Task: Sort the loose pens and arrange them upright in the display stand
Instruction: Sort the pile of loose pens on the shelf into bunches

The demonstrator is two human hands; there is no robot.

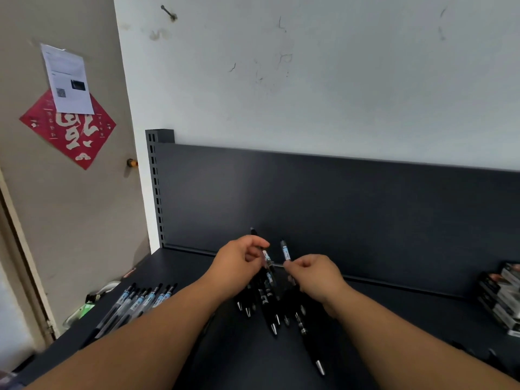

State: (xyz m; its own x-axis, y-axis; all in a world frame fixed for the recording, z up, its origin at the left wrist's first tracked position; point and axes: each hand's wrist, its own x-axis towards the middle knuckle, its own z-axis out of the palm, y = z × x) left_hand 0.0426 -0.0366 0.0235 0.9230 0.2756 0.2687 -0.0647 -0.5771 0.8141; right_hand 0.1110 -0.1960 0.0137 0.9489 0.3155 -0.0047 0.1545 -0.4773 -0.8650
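Several black pens [270, 311] lie in a loose pile on the dark shelf [253, 361], tips toward me. My left hand [240, 260] is shut on a black pen [266, 256] that slants up above the pile. My right hand [312, 273] pinches a second black pen with a pale blue label [285, 250], held nearly upright just right of the first. A row of several clear blue-labelled pens [140, 302] lies side by side at the shelf's left. No display stand shows.
A dark back panel [337, 206] rises behind the shelf, with a slotted upright [156, 192] at its left. Stacked small boxes [503, 299] sit at the far right. A door with a red paper and a notice [67, 108] is to the left.
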